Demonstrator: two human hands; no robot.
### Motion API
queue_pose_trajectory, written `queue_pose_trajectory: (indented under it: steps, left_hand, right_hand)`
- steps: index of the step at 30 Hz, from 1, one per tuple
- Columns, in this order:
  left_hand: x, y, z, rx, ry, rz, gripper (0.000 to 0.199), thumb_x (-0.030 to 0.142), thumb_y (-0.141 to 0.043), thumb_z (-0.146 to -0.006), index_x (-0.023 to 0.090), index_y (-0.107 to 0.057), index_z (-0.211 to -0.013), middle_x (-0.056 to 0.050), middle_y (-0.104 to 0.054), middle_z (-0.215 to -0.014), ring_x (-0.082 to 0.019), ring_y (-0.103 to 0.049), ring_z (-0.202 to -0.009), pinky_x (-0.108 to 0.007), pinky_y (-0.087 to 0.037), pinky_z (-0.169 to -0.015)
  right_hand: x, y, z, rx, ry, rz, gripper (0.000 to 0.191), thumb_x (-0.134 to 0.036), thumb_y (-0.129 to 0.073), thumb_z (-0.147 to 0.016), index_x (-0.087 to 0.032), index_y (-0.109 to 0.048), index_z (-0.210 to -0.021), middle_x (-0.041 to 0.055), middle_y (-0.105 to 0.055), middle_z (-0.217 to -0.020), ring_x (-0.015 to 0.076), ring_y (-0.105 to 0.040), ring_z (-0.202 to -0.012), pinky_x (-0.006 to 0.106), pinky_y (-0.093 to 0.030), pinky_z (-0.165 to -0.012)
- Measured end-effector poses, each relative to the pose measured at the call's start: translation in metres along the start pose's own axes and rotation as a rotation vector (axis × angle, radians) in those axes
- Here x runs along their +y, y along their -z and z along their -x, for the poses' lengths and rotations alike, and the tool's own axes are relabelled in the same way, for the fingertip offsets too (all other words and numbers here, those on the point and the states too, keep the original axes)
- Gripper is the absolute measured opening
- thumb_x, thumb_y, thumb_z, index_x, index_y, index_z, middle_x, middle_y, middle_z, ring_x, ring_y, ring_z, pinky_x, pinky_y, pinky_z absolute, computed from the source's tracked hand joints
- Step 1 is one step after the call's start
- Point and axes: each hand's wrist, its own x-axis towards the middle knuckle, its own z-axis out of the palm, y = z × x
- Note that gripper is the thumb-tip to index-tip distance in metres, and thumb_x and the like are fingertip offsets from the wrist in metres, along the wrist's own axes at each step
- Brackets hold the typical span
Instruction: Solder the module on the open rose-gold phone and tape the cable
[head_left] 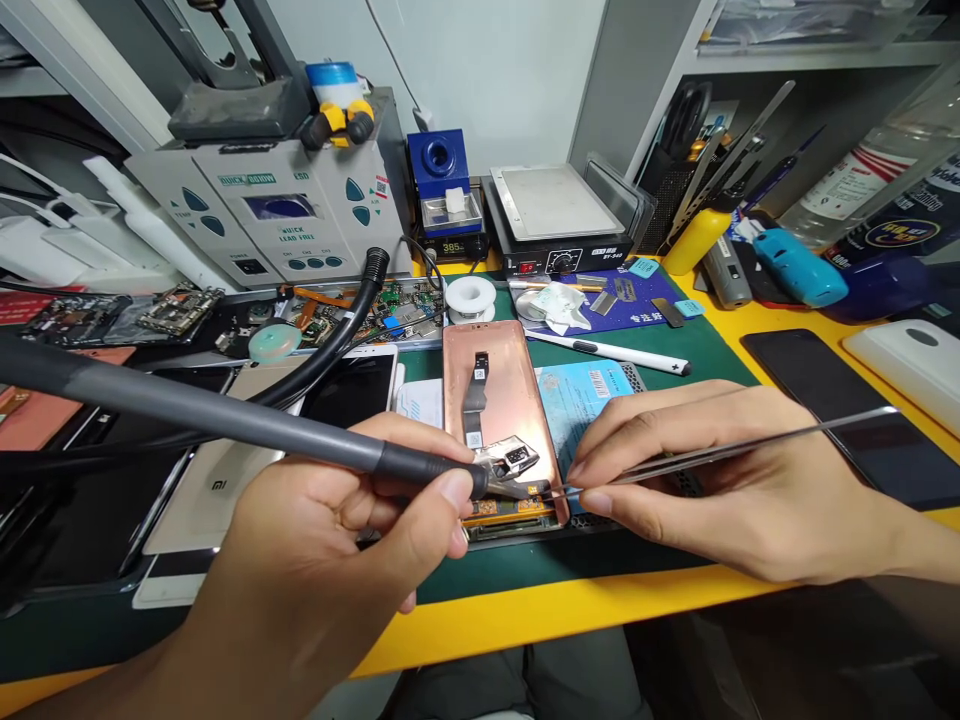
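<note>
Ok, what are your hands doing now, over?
Left hand holds hot-air wand. Right hand pinches tweezers. Both tips at copper phone panel. Nothing blocking.

The grey rod-shaped tool handle (187, 410) ran off the left edge, and its tip was hidden behind the left hand's thumb (442, 500) beside the copper-coloured phone panel (499, 400).

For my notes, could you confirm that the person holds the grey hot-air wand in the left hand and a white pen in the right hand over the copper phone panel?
Not quite: in the head view the right hand holds metal tweezers, not the white pen, which lies on the mat behind. The left hand does hold the grey wand over the copper phone panel.
</note>
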Motion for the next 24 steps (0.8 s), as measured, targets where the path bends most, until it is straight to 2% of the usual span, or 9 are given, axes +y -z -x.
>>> queue_pose_trajectory:
  steps: [6, 10, 15, 16, 19, 24]
  left_hand:
    - [0.004, 0.0, 0.003, -0.015, -0.013, -0.017, 0.017, 0.042, -0.069, -0.087, 0.026, -0.074, -0.09, 0.007, -0.074, -0.061, -0.007, -0.056, -0.043, -0.013, -0.048, -0.046]
    - [-0.002, 0.003, -0.003, -0.007, -0.018, 0.0, 0.019, 0.043, -0.07, -0.085, 0.025, -0.075, -0.089, 0.006, -0.073, -0.059, -0.008, -0.057, -0.042, -0.014, -0.047, -0.044]
    - [-0.01, 0.006, -0.012, -0.126, -0.079, 0.046, 0.022, 0.044, -0.078, -0.077, 0.024, -0.078, -0.088, 0.004, -0.073, -0.057, -0.011, -0.058, -0.036, -0.019, -0.048, -0.036]
    - [-0.009, 0.005, -0.011, -0.066, -0.048, 0.042, 0.023, 0.046, -0.075, -0.079, 0.025, -0.078, -0.089, 0.004, -0.073, -0.057, -0.01, -0.057, -0.038, -0.016, -0.048, -0.039]
    - [-0.003, 0.0, -0.005, 0.007, -0.005, 0.027, 0.024, 0.047, -0.071, -0.081, 0.025, -0.076, -0.089, 0.005, -0.072, -0.057, -0.007, -0.055, -0.041, -0.013, -0.047, -0.042]
    - [0.002, -0.002, 0.0, 0.012, 0.019, 0.015, 0.024, 0.047, -0.07, -0.08, 0.025, -0.074, -0.089, 0.004, -0.073, -0.059, -0.008, -0.055, -0.041, -0.015, -0.048, -0.04]
  right_hand:
    - [0.0, 0.0, 0.001, -0.008, 0.018, 0.005, 0.009, -0.006, -0.082, -0.091, -0.014, -0.086, -0.092, 0.0072, -0.086, -0.083, 0.0171, -0.08, -0.069, 0.024, -0.066, -0.064]
    - [-0.001, 0.0, 0.001, -0.008, 0.023, 0.018, 0.011, -0.005, -0.082, -0.091, -0.015, -0.086, -0.094, 0.0067, -0.086, -0.085, 0.017, -0.08, -0.07, 0.024, -0.066, -0.064]
    - [-0.002, -0.001, 0.002, -0.011, 0.049, 0.043, 0.011, -0.005, -0.083, -0.091, -0.014, -0.086, -0.096, 0.0071, -0.086, -0.087, 0.0171, -0.082, -0.074, 0.023, -0.066, -0.066]
    - [-0.002, -0.001, 0.002, -0.01, 0.053, 0.051, 0.011, -0.005, -0.083, -0.091, -0.014, -0.086, -0.096, 0.0071, -0.086, -0.087, 0.0169, -0.082, -0.075, 0.023, -0.066, -0.067]
    - [-0.001, -0.001, 0.003, 0.0, 0.069, 0.068, 0.01, -0.005, -0.084, -0.091, -0.013, -0.086, -0.095, 0.0068, -0.087, -0.088, 0.0157, -0.083, -0.076, 0.021, -0.066, -0.069]
    - [-0.001, -0.001, 0.002, -0.001, 0.073, 0.07, 0.007, -0.005, -0.082, -0.091, -0.01, -0.085, -0.093, 0.0074, -0.086, -0.087, 0.0143, -0.082, -0.075, 0.019, -0.066, -0.068]
